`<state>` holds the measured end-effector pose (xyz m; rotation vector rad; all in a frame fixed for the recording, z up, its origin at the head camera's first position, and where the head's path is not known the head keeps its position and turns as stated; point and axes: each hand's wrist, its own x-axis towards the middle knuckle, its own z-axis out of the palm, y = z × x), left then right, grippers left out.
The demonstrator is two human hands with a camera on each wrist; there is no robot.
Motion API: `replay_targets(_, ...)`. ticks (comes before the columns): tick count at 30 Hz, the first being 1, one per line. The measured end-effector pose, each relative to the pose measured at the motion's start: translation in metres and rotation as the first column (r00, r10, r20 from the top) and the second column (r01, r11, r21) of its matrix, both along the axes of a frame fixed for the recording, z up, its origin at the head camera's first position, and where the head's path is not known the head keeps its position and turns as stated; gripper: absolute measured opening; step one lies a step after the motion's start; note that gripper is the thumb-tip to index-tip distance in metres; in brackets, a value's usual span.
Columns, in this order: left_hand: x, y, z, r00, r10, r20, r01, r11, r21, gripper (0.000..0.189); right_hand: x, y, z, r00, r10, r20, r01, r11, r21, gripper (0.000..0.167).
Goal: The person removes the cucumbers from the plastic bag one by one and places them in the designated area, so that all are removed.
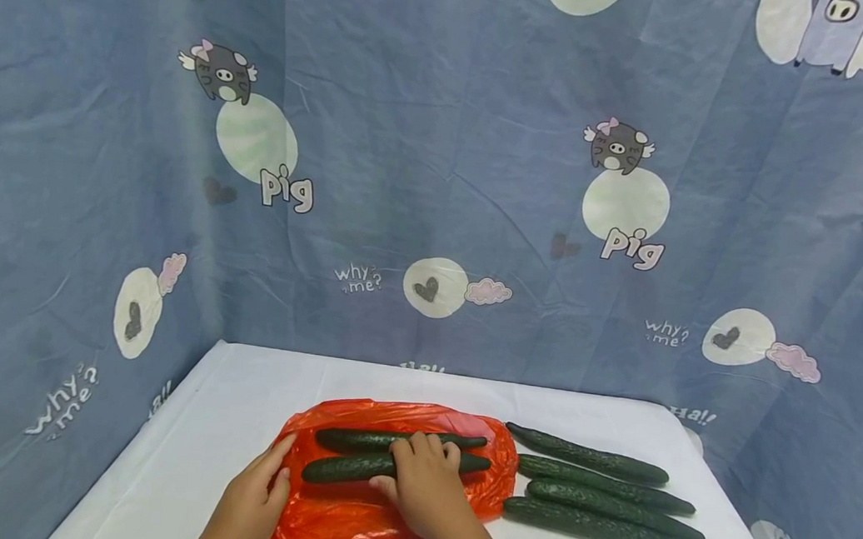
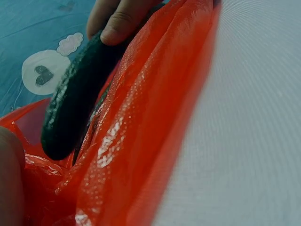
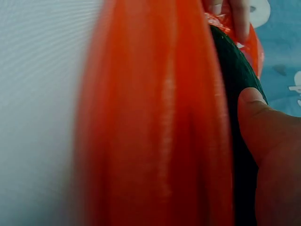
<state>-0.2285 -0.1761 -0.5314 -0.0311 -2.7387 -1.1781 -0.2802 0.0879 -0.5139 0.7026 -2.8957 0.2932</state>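
My right hand grips a dark green cucumber from above, its thumb on the near side. In the right wrist view the thumb presses along the cucumber's skin. A second cucumber lies just behind, partly covered by the fingers. Both are within the outline of a crinkled red plastic bag; whether they are inside it or on top, I cannot tell. At the bag's left edge, my left hand holds the plastic between thumb and fingers. The left wrist view shows the held cucumber's rounded end beside the raised plastic.
Several more cucumbers lie side by side at the right, their left ends close to the bag. A white cloth covers the table. Behind it hangs a blue curtain printed with pigs.
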Motion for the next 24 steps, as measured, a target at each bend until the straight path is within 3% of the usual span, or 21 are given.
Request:
replay_targets(6,0.0,0.001,0.0,0.999,0.005,0.044,-0.005,1.0,-0.003,0.059,0.006,0.004,0.012,1.0,-0.015,-0.026,0.015,1.0,-0.004,0.053)
replay_targets(12,-0.001,0.003,0.0,0.999,0.001,0.033,-0.001,1.0,0.008,0.059,0.008,0.008,0.018,0.998,-0.02,-0.065,0.019,1.0,-0.009,0.049)
replay_targets(24,0.0,0.0,0.001,0.998,0.006,0.058,-0.006,1.0,0.009,0.06,0.017,0.014,0.033,0.998,-0.04,-0.039,0.039,0.999,-0.026,0.048)
